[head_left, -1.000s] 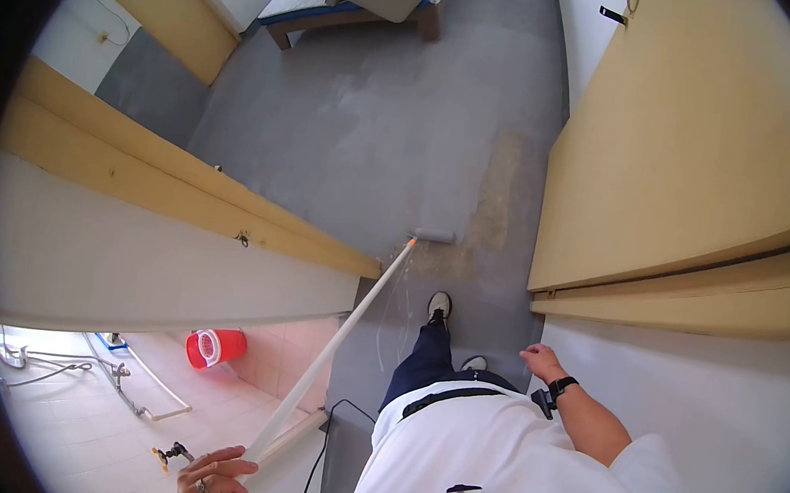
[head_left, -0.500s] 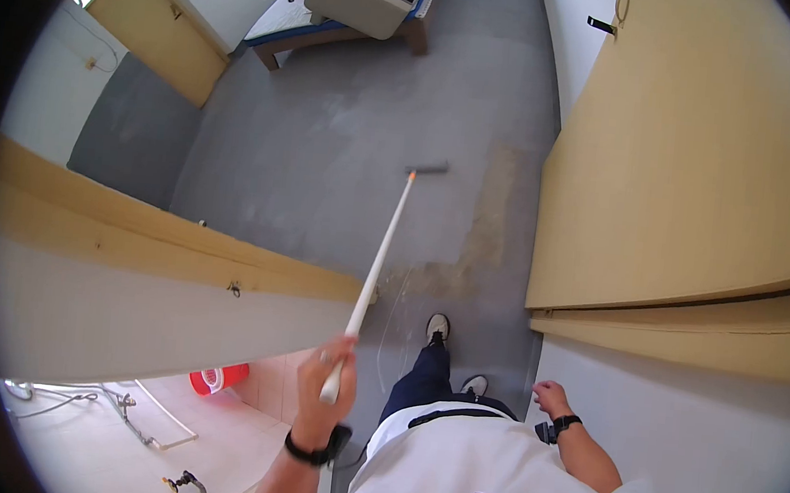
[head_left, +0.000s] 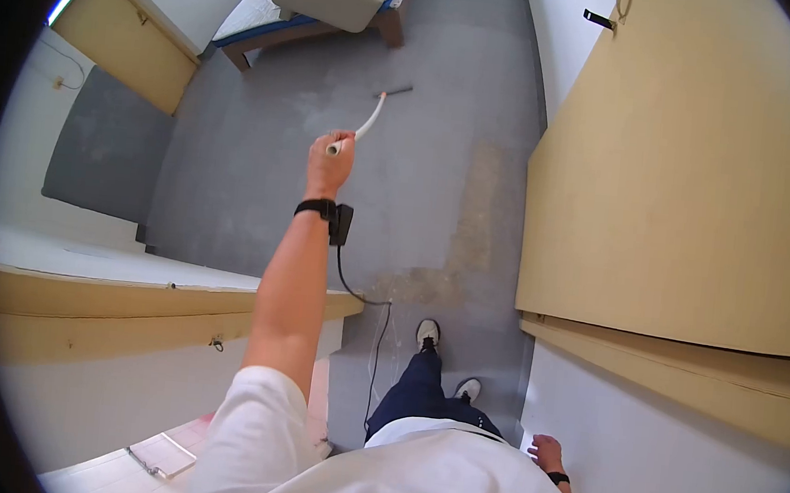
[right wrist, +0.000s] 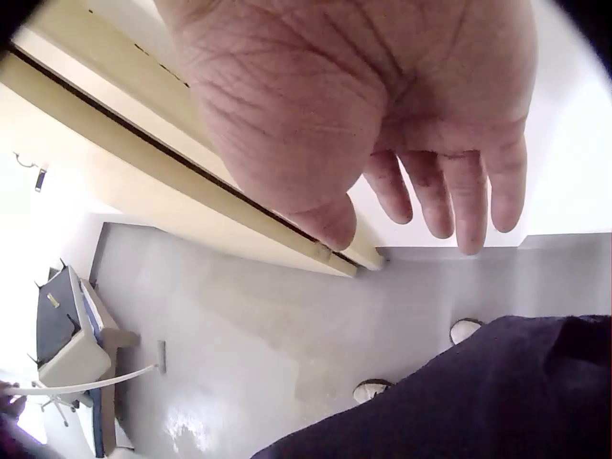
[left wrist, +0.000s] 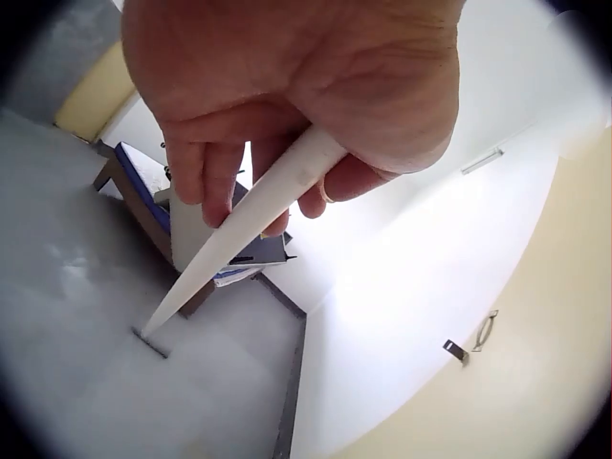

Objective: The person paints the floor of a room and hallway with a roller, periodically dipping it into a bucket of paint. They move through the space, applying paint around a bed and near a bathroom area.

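My left hand [head_left: 331,163] grips the near end of a white pole [head_left: 368,122], arm stretched out over the floor. At the pole's far end a grey roller [head_left: 394,91] lies on the grey floor. In the left wrist view the fingers curl around the white pole [left wrist: 253,210], which runs down to the roller [left wrist: 150,343]. My right hand [head_left: 546,452] hangs beside my body, holding nothing; in the right wrist view that hand [right wrist: 382,124] has its fingers loosely extended.
A bed frame [head_left: 391,28] with a tan panel on it stands at the far end. A wooden door [head_left: 672,196] is on the right, a wooden frame [head_left: 127,303] on the left. Brownish patches [head_left: 475,207] mark the floor. A black cable [head_left: 380,358] hangs from the left wrist.
My left hand has moved forward with the pole, and the roller has slid away across the floor towards the bed. My right hand still hangs at my side.
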Demonstrator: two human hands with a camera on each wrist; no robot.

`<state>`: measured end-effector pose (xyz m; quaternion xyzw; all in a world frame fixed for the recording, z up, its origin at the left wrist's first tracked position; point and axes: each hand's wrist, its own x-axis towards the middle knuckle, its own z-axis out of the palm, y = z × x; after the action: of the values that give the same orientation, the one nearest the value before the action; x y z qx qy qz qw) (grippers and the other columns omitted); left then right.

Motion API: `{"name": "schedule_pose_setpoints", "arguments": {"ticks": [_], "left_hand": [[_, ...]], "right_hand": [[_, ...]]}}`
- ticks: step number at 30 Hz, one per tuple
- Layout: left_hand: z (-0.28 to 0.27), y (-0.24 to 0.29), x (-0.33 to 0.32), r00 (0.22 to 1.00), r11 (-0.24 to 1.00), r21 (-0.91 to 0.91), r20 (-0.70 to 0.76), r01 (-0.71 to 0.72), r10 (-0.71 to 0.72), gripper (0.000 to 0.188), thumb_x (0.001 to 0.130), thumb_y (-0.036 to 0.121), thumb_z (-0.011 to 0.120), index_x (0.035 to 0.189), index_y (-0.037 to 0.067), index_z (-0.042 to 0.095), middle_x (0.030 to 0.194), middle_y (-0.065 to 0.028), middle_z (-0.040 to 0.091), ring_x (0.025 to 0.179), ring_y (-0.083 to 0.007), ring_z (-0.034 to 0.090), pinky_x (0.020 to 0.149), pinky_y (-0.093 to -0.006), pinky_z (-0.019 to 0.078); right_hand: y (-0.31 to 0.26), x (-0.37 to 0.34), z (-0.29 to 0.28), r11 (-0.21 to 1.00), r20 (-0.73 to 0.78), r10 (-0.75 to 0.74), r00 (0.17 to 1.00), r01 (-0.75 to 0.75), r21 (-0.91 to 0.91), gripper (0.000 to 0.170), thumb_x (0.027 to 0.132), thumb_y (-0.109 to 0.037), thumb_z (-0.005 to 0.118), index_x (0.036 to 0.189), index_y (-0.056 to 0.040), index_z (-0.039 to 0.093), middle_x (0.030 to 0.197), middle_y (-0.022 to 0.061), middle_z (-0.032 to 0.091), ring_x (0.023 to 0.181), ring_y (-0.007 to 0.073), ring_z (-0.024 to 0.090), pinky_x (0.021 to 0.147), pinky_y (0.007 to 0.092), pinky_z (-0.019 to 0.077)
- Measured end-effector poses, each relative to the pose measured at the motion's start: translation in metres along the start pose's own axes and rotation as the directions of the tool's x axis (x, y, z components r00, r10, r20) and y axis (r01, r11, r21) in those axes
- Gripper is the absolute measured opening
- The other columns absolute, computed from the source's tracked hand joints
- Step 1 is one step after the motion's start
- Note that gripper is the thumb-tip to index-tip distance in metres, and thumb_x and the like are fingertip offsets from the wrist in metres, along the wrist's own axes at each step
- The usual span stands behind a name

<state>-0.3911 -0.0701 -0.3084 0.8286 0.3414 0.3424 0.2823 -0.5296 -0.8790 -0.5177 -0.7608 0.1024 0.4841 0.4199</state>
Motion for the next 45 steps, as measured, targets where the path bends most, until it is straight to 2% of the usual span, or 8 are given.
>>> {"name": "schedule_pose_setpoints", "arguments": {"ticks": [3,13,16,24,26,30,33,45], "left_hand": [[0.003,0.008,0.005,0.987,0.986,-0.065,0.061,0.151,-0.147,0.025,0.079,0.021,0.055,0.089,0.005,0.072,0.072,-0.0166,0.066,0.068,-0.0256,0.064,0.067,-0.033,0.0491],[-0.156,0.056,-0.229,0.991,0.992,-0.106,0.111,-0.065,0.077,0.016,0.081,0.002,0.056,0.092,0.001,0.068,0.072,-0.0139,0.065,0.065,-0.0177,0.063,0.061,-0.0293,0.0482],[-0.235,0.1,-0.315,0.962,0.999,-0.051,0.273,0.019,-0.004,0.022,0.079,-0.002,0.053,0.097,-0.001,0.066,0.084,-0.0156,0.068,0.07,-0.0216,0.065,0.065,-0.0307,0.0505],[-0.4,0.243,-0.457,0.939,0.971,0.05,0.249,0.234,-0.239,0.006,0.072,-0.001,0.055,0.073,-0.003,0.06,0.097,-0.019,0.068,0.094,-0.0351,0.067,0.08,-0.0366,0.0524],[-0.43,0.261,-0.494,0.918,0.969,0.075,0.312,0.234,-0.245,0.017,0.079,-0.007,0.054,0.093,-0.002,0.063,0.104,-0.0191,0.067,0.102,-0.0287,0.063,0.083,-0.0349,0.05],[-0.445,0.302,-0.54,0.866,0.881,-0.066,0.229,0.469,-0.444,0.009,0.082,0.002,0.054,0.083,-0.004,0.06,0.101,-0.0241,0.067,0.102,-0.0401,0.063,0.091,-0.0461,0.0468],[-0.433,0.309,-0.549,0.867,0.924,0.085,0.325,0.372,-0.378,0.009,0.079,-0.005,0.053,0.083,-0.004,0.062,0.103,-0.0246,0.067,0.101,-0.035,0.065,0.092,-0.0425,0.0469],[-0.263,0.145,-0.431,0.987,0.989,-0.037,0.083,0.141,-0.137,0.016,0.083,0.002,0.055,0.094,-0.003,0.065,0.096,-0.0198,0.068,0.085,-0.0288,0.069,0.073,-0.0332,0.053]], "right_hand": [[-0.072,-0.029,0.022,0.917,-0.162,0.346,0.924,-0.297,0.266,0.025,0.084,-0.017,0.059,0.105,-0.004,0.061,0.086,0.0059,0.062,0.072,0.0176,0.063,0.054,0.0317,0.048],[-0.025,0.063,-0.017,0.985,-0.031,0.01,0.999,-0.016,-0.173,0.037,0.087,-0.026,0.06,0.119,-0.0064,0.057,0.101,0.0063,0.063,0.084,0.0219,0.064,0.063,0.0345,0.0495],[-0.094,0.043,-0.003,0.976,-0.032,0.156,0.987,-0.159,-0.152,0.04,0.086,-0.028,0.062,0.12,-0.0066,0.057,0.101,0.0067,0.063,0.083,0.0207,0.064,0.062,0.0331,0.0499],[-0.154,0.07,0.064,0.75,0.274,-0.164,0.948,0.3,-0.59,0.046,0.084,-0.036,0.06,0.11,0.0018,0.063,0.113,0.0214,0.062,0.111,0.0351,0.056,0.094,0.0381,0.0446],[-0.169,0.072,0.101,0.678,0.383,-0.271,0.883,0.457,-0.576,0.045,0.084,-0.033,0.062,0.11,0.0029,0.063,0.106,0.0188,0.064,0.099,0.0286,0.06,0.086,0.0352,0.0474],[-0.208,0.036,0.174,0.517,0.512,-0.392,0.764,0.643,-0.564,0.043,0.083,-0.031,0.064,0.109,0.0034,0.064,0.101,0.0171,0.068,0.091,0.0254,0.065,0.08,0.0346,0.0515],[-0.238,0.003,0.192,0.583,0.642,-0.126,0.756,0.58,-0.569,0.049,0.085,-0.036,0.06,0.118,0.0011,0.06,0.123,0.0212,0.059,0.115,0.0336,0.055,0.097,0.038,0.0434],[-0.157,0.092,0.041,0.784,0.193,-0.124,0.973,0.215,-0.582,0.034,0.084,-0.03,0.065,0.104,-0.0018,0.065,0.081,0.0062,0.064,0.069,0.0147,0.061,0.055,0.0293,0.0496]]}}
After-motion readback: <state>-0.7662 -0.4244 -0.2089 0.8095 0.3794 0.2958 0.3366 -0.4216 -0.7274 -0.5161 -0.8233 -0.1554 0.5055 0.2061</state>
